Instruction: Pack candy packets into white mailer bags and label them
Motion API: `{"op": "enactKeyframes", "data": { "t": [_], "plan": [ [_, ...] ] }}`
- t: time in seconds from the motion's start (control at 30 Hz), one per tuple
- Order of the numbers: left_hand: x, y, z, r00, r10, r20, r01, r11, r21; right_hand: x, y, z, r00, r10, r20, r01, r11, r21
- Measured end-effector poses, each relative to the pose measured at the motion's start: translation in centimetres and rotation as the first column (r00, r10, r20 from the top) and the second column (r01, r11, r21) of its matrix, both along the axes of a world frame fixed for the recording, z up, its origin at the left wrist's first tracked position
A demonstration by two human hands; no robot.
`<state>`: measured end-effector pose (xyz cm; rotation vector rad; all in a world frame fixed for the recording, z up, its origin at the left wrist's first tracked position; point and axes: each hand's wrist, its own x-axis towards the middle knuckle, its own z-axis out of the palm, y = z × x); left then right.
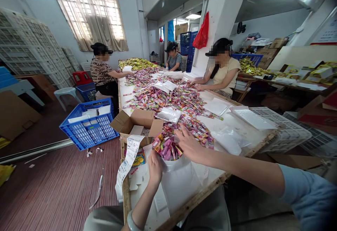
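Left hand: closed on bag rim
Right hand: spread, seemingly empty, by packets
Bag mouth: apparently being filled; calls for steady rim

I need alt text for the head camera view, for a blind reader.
A left hand holds a white bag stuffed with small pink packets, the right hand beside its opening; more packets are heaped along the table, where three other people work.
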<state>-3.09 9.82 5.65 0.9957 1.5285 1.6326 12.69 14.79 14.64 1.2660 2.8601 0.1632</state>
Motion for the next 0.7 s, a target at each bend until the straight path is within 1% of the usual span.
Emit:
{"op": "enactKeyframes", "data": {
  "t": [0.03,0.07,0.1,0.13,0.17,0.2,0.23,0.3,0.37,0.43,0.47,0.5,0.53,0.6,0.63,0.7],
  "plan": [
    [-0.1,0.1,-0.2,1.000,0.021,0.001,-0.021,1.000,-0.005,0.1,0.1,-0.2,0.999,-0.011,-0.034,0.010,1.000,-0.020],
    [-0.3,0.2,-0.5,0.999,0.042,0.002,-0.041,0.999,-0.011,0.2,0.3,-0.3,0.998,0.008,-0.057,-0.012,0.997,-0.078],
    [-0.4,0.2,-0.7,0.998,0.060,0.002,-0.060,0.998,-0.016,0.4,0.5,-0.4,0.997,0.047,-0.058,-0.057,0.982,-0.179],
    [-0.5,0.3,-0.7,0.997,0.073,0.001,-0.073,0.997,-0.020,0.7,0.8,-0.3,0.994,0.101,-0.042,-0.109,0.947,-0.303],
    [-0.6,0.3,-0.7,0.997,0.076,-0.002,-0.076,0.997,-0.022,0.9,0.9,-0.1,0.986,0.164,-0.014,-0.154,0.892,-0.424],
    [-0.7,0.2,-0.4,0.997,0.072,-0.008,-0.072,0.997,-0.023,1.1,1.0,0.3,0.977,0.211,0.020,-0.172,0.842,-0.511],
    [-0.8,0.1,0.1,0.998,0.063,-0.017,-0.063,0.998,-0.020,1.3,1.0,0.9,0.972,0.227,0.060,-0.157,0.818,-0.554],
    [-1.1,-0.1,1.5,0.998,0.037,-0.042,-0.037,0.999,0.005,1.5,0.8,2.5,0.974,0.203,0.096,-0.118,0.826,-0.551],
    [-1.5,-0.5,3.1,0.997,0.021,-0.071,-0.018,0.999,0.042,1.6,0.2,4.4,0.980,0.192,0.045,-0.136,0.825,-0.548],
    [-2.0,-0.7,4.3,0.995,0.003,-0.095,0.004,0.998,0.067,1.6,-0.4,5.6,0.972,0.230,-0.044,-0.211,0.781,-0.587],
    [-2.1,-0.8,4.6,0.994,-0.018,-0.104,0.025,0.997,0.069,1.6,-0.7,5.6,0.966,0.246,-0.081,-0.245,0.766,-0.594],
    [-2.2,-0.8,4.8,0.993,-0.044,-0.112,0.052,0.997,0.065,1.6,-1.1,5.4,0.965,0.244,-0.094,-0.253,0.777,-0.576],
    [-2.3,-0.8,4.7,0.991,-0.070,-0.118,0.077,0.995,0.057,1.5,-1.4,4.9,0.968,0.235,-0.091,-0.246,0.806,-0.538],
    [-2.5,-0.9,4.5,0.987,-0.096,-0.129,0.102,0.994,0.040,1.5,-2.0,3.3,0.973,0.202,-0.112,-0.230,0.878,-0.419],
    [-2.7,-0.9,4.4,0.987,-0.089,-0.135,0.094,0.995,0.036,1.5,-2.2,2.5,0.971,0.183,-0.153,-0.226,0.911,-0.344],
    [-3.0,-0.9,4.6,0.988,-0.054,-0.146,0.059,0.998,0.034,1.6,-2.6,1.0,0.944,0.184,-0.275,-0.241,0.951,-0.191]
  ]
}}
